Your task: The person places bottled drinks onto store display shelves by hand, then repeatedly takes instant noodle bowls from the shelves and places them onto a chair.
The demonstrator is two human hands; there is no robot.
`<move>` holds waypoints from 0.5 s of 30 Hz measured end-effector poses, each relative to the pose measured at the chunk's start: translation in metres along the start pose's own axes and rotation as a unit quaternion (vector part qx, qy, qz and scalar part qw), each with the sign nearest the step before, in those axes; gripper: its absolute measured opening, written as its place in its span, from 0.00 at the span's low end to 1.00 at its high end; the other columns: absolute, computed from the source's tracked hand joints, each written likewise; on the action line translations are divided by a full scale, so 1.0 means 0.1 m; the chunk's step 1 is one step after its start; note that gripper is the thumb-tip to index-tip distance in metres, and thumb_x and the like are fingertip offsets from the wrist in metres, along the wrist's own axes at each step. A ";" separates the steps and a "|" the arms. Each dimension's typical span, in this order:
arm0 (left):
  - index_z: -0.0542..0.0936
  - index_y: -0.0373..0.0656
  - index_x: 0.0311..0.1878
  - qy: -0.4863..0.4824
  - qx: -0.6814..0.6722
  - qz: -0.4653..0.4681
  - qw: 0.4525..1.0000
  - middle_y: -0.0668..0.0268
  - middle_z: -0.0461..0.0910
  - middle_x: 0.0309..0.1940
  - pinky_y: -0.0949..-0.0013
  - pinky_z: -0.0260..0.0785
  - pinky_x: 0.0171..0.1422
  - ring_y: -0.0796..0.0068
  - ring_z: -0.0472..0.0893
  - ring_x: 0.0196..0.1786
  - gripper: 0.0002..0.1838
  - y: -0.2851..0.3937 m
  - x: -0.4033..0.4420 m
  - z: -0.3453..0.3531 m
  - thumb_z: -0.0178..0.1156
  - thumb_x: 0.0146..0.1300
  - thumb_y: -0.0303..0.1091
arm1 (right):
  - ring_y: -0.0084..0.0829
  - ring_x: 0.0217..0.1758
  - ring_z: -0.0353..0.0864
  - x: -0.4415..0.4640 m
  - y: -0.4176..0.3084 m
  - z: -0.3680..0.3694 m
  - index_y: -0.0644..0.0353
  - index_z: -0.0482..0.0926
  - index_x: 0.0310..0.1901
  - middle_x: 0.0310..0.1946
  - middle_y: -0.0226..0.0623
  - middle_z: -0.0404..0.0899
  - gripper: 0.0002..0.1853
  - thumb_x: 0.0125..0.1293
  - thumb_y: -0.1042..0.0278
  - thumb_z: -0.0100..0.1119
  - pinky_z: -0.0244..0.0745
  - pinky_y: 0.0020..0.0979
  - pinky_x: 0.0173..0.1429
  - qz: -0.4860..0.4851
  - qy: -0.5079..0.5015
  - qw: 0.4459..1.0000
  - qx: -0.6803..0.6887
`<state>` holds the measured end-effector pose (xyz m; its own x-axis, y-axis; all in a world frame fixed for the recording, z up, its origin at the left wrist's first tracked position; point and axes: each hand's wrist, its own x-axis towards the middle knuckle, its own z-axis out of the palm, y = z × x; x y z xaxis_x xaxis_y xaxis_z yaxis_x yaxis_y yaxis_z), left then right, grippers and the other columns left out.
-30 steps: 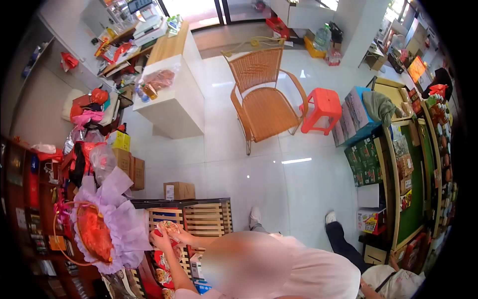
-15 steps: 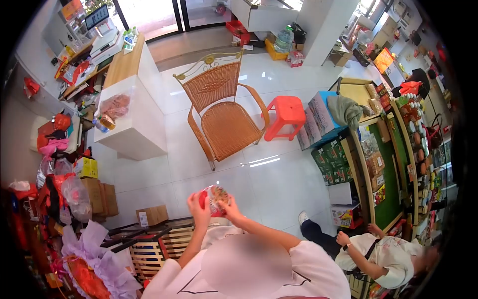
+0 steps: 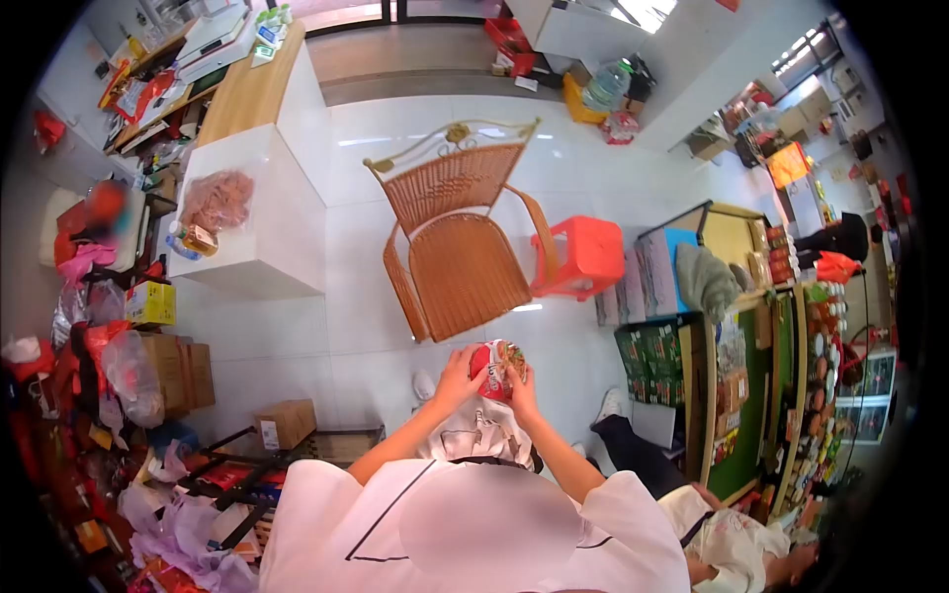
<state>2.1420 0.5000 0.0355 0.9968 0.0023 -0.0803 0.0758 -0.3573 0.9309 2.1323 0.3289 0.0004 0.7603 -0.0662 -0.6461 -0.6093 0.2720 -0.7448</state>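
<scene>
In front of my body, a red and white packet (image 3: pixel 491 368) with a patterned, multicoloured side is held up between my hands. It looks like a snack packet, but its print is too small to read. My left hand (image 3: pixel 459 379) wraps its left side, and my right hand (image 3: pixel 521 387) grips its right side. Just beyond the packet stands a brown wicker armchair (image 3: pixel 468 272) with a gold-coloured curled top rail.
A red plastic stool (image 3: pixel 587 255) stands beside the chair. Shelves of goods (image 3: pixel 751 395) line the right, where another person (image 3: pixel 727 534) is close by. A white counter (image 3: pixel 267 217) stands left, with bags and a cardboard box (image 3: pixel 287 423) nearer me.
The view has shifted, and the chair now appears nearer my hands. The packet has moved right in view, still between both hands. The other person sits lower in the frame.
</scene>
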 end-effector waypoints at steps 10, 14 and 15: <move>0.57 0.48 0.60 0.009 -0.319 -0.399 0.860 0.53 0.68 0.54 0.52 0.69 0.51 0.60 0.74 0.51 0.37 -1.10 1.83 0.37 0.65 0.51 0.43 | 0.32 0.47 0.77 2.92 -0.39 0.40 0.62 0.71 0.53 0.44 0.42 0.78 0.23 0.55 0.64 0.60 0.71 0.31 0.50 -0.049 -0.116 0.926 -0.357; 0.66 0.48 0.55 0.168 -0.461 -0.364 0.791 0.58 0.73 0.50 0.55 0.72 0.48 0.63 0.76 0.48 0.25 -1.87 2.37 0.68 0.58 0.55 0.42 | 0.33 0.49 0.78 3.87 -0.30 0.83 0.63 0.70 0.54 0.44 0.44 0.78 0.24 0.54 0.70 0.58 0.72 0.33 0.51 -0.097 -0.204 0.911 -0.345; 0.70 0.47 0.53 0.186 -0.404 -0.317 0.838 0.59 0.75 0.47 0.57 0.72 0.47 0.65 0.77 0.47 0.21 -2.15 2.44 0.81 0.57 0.55 0.40 | 0.35 0.49 0.78 3.98 -0.21 0.86 0.63 0.70 0.54 0.44 0.46 0.78 0.24 0.53 0.72 0.57 0.72 0.34 0.50 -0.120 -0.236 0.929 -0.260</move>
<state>2.3667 0.5013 -0.2129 0.6770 0.2971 -0.6733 0.4365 0.5745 0.6924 2.4670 0.3789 -0.2264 0.8279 0.3964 -0.3968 -0.3419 -0.2041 -0.9173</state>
